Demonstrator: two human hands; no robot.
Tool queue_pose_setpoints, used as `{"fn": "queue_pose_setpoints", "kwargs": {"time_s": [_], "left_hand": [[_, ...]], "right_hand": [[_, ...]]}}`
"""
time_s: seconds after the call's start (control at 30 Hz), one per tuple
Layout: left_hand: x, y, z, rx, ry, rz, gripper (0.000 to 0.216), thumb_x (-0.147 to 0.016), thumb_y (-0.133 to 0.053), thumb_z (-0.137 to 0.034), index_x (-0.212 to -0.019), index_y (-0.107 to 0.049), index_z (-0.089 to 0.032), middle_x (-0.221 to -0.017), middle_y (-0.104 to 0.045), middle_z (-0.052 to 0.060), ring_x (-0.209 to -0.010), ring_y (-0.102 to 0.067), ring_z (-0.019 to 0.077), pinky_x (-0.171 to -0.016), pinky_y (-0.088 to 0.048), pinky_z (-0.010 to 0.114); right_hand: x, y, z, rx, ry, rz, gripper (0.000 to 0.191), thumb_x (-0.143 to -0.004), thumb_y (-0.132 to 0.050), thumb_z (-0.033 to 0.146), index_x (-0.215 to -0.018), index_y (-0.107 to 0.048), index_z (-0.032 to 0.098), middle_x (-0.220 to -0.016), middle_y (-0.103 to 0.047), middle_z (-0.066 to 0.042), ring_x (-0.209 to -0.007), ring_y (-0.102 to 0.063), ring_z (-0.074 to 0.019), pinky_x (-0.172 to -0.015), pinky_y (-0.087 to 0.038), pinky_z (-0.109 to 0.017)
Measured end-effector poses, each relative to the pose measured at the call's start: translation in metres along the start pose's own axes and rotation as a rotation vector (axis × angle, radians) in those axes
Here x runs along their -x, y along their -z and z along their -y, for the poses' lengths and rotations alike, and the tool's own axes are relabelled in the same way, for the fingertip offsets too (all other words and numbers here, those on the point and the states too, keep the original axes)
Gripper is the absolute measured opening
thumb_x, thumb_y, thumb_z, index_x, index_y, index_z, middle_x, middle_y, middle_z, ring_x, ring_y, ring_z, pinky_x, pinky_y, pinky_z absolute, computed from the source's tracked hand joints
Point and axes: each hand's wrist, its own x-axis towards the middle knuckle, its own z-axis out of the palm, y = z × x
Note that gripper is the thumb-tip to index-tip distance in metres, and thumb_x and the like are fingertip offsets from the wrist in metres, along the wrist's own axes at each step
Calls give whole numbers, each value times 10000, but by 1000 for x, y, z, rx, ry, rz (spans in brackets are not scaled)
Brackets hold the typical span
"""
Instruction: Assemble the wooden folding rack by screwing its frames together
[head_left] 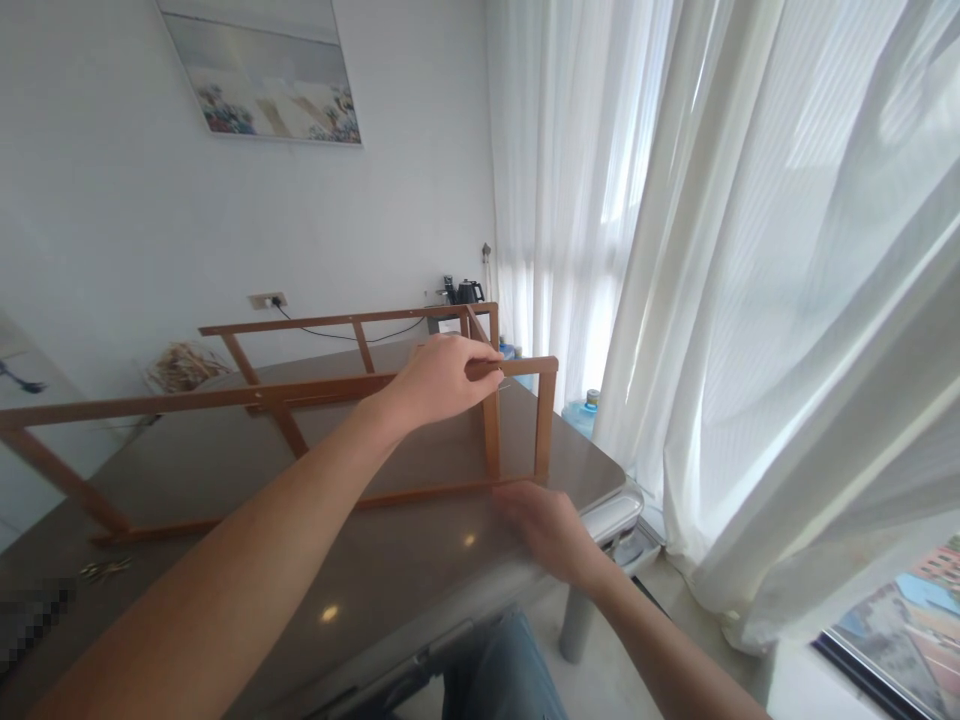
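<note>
A brown wooden frame [330, 389] with long rails and short uprights stands on the table [420, 560]. My left hand [442, 378] is closed around its near top rail close to the right end, thumb and fingers pinched there. A thin, pale sliver shows by those fingertips, too small to name. Below, at the lower rail's right end, is my right hand [544, 525]. Motion blurs its fingers, so whether it touches the rail or holds anything is unclear. A crosspiece [491, 435] runs down beneath my left fingertips.
Small metal fasteners [105, 569] lie on the table at left. A bundle of dry straw-like strands [187, 368] is behind the frame. A black kettle [470, 291] stands at the back. A blue water bottle [579, 415] and white curtains [720, 300] are beyond the table's right edge.
</note>
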Motion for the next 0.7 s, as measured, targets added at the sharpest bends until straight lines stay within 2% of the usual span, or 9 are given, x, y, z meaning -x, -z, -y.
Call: {"fn": "queue_pose_setpoints", "kwargs": {"time_s": [0.13, 0.23, 0.37, 0.43, 0.5, 0.6, 0.7], "left_hand": [[0, 0, 2, 7, 0, 9, 313, -920, -626, -381, -1145, -820, -282, -1204, -807, -3, -1189, -726, 290, -1064, -555, 447], [0, 0, 2, 12, -3, 10, 312, -922, -635, -389, -1149, -820, -283, -1208, -805, 4, -1177, -731, 291, -1054, -563, 451], [0, -1, 1, 18, -16, 11, 336, -940, -618, -400, -1179, -811, -263, -1211, -804, 17, -1144, -742, 287, -1025, -578, 440], [0, -1, 2, 13, -19, 9, 344, -947, -614, -417, -1183, -810, -262, -1204, -807, 18, -1122, -748, 283, -1014, -582, 430], [-1, -1, 3, 7, -25, 7, 348, -948, -621, -434, -1184, -811, -262, -1201, -808, 22, -1113, -750, 283, -1023, -575, 422], [-2, 0, 5, -15, -55, 21, 363, -957, -623, -448, -1210, -801, -259, -1218, -802, 30, -1141, -738, 289, -1058, -548, 428], [-2, 2, 6, -20, -85, 57, 374, -986, -600, -449, -1258, -780, -265, -1255, -789, 28, -1175, -721, 287, -1036, -547, 417]], "right_hand": [[0, 5, 4, 114, -2, -23, 343, -997, -474, 233, -1230, -726, 227, -1085, -810, -73, -962, -801, -239, -815, -663, -358], [-2, 11, 10, 204, 19, -48, 328, -991, -525, 245, -1269, -699, 241, -1072, -815, -71, -973, -796, -265, -827, -636, -382], [-3, 24, 25, 267, 30, -102, 209, -1013, -544, 308, -1075, -732, 239, -974, -818, -50, -889, -792, -254, -762, -607, -353], [-5, 32, 38, 236, 36, -209, 205, -1020, -567, 348, -1004, -740, 239, -922, -815, -38, -841, -787, -229, -719, -603, -320], [-10, 40, 54, 175, 83, -381, 196, -1014, -612, 378, -1012, -758, 246, -934, -818, -29, -854, -789, -212, -731, -613, -301], [-27, 45, 76, 219, 251, -604, 157, -998, -660, 344, -1045, -787, 264, -949, -820, -15, -848, -787, -195, -771, -622, -298], [-49, 44, 87, 357, 459, -715, 144, -997, -657, 270, -1036, -795, 263, -947, -820, -6, -821, -777, -179, -757, -615, -287]]}}
